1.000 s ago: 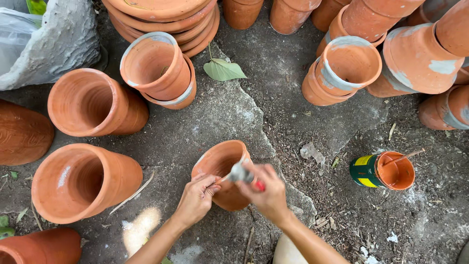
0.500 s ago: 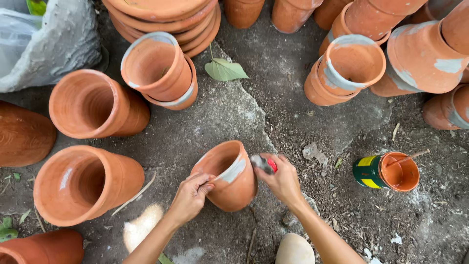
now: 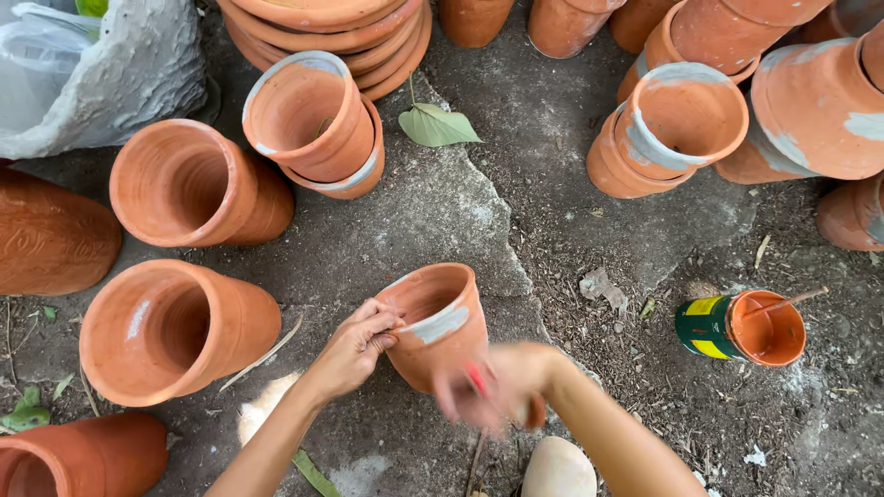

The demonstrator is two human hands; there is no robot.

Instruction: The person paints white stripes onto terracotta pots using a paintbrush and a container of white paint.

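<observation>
Gripping the rim of a rough terracotta pot [image 3: 440, 322] tilted on gritty ground, my left hand [image 3: 354, 345] pinches its grey-smeared lip; my blurred right hand [image 3: 493, 387] closes around a red-handled brush [image 3: 475, 377] beside an open paint tin [image 3: 737, 327].

right hand [image 3: 493, 391] motion-blurred, red-handled tool [image 3: 476, 379] indistinct

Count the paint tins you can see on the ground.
1: the green-and-yellow tin right of the held pot, a stick resting in it. Others may lie outside the frame.
</observation>
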